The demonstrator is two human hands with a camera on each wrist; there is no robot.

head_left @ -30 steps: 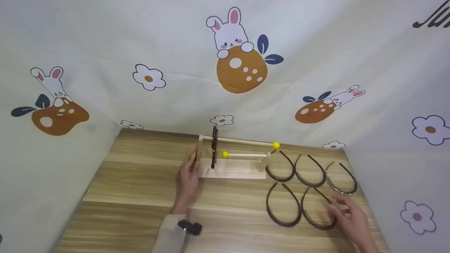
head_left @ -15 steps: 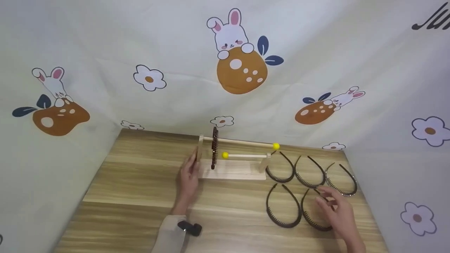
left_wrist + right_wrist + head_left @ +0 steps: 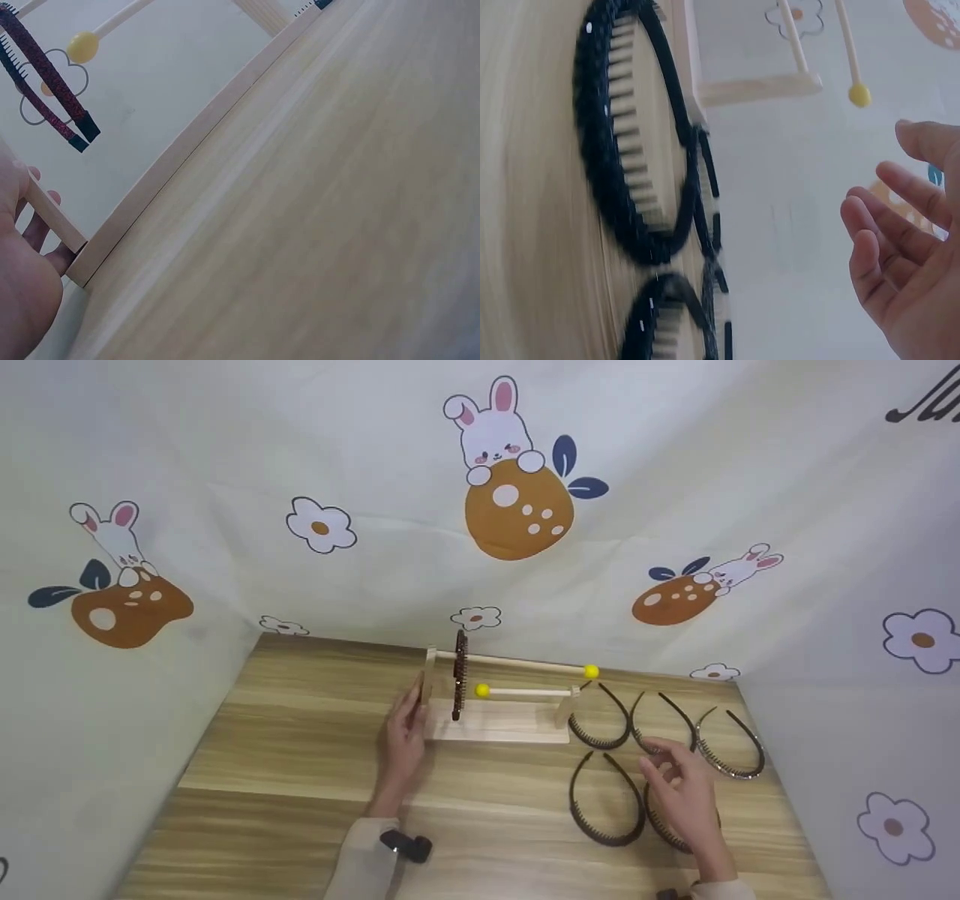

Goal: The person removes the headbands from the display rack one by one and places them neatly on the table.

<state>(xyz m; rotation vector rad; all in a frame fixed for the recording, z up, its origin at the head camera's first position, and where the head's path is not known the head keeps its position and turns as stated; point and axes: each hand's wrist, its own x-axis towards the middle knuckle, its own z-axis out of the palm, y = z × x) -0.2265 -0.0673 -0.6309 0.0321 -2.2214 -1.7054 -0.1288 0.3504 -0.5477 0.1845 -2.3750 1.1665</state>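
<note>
My left hand (image 3: 405, 739) grips the left upright of a pale wooden stand (image 3: 499, 727); in the left wrist view, fingers show behind that upright. On the stand's longer upper rod, a dark reddish toothed headband (image 3: 459, 682) hangs near the left end. My right hand (image 3: 684, 791) hovers above the headbands on the right, fingers loosely bent, holding nothing. It partly hides the front right headband (image 3: 660, 834). Beside that one lies another black headband (image 3: 607, 841). In the right wrist view, the right hand (image 3: 922, 262) is apart from the black headbands (image 3: 592, 142).
Behind, a row holds a black headband (image 3: 600, 745), a second one (image 3: 679, 712) and a sparkly one (image 3: 742, 772). Yellow balls tip the upper rod (image 3: 525, 663) and the shorter lower rod (image 3: 529, 691). A printed curtain (image 3: 375, 577) encloses the wooden table (image 3: 300, 750).
My right hand has moved left and slightly away from me, from the right side of the front right headband to above the headbands' middle. The left hand and stand stay still.
</note>
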